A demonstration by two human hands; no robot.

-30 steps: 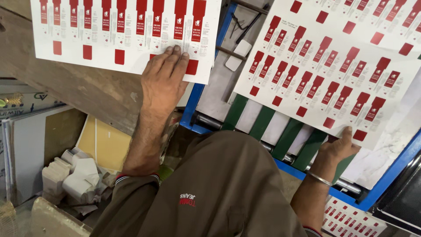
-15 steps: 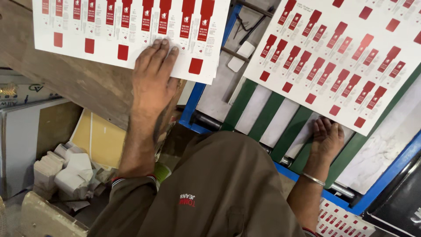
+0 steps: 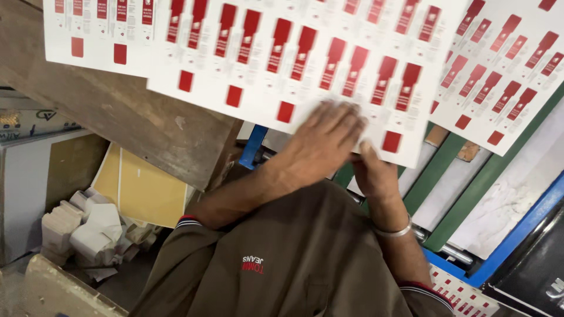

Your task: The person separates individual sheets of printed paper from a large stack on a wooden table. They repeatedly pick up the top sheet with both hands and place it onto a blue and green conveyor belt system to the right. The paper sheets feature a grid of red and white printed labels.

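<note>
A white printed sheet point(image 3: 294, 58) with rows of red shapes hangs across the middle of the view, between a stack of like sheets point(image 3: 88, 35) on the wooden table and another like sheet point(image 3: 505, 70) on the machine at the right. My left hand point(image 3: 323, 141) lies flat on the sheet's near edge, fingers spread over it. Just beside it is my right hand point(image 3: 373, 173), with a metal bangle on the wrist; it grips the same edge from below, its fingers hidden under the paper.
A worn wooden table point(image 3: 129, 123) holds the left stack. Below it lie yellow card point(image 3: 141, 188) and a pile of white paper offcuts point(image 3: 88, 229). The machine has green bars point(image 3: 446, 176) and a blue frame point(image 3: 517, 235). More printed sheets point(image 3: 464, 293) lie at the bottom right.
My left hand left the stack on the table and crossed right to meet my right hand. A sheet from the machine side now hangs over the middle, held at its near edge.
</note>
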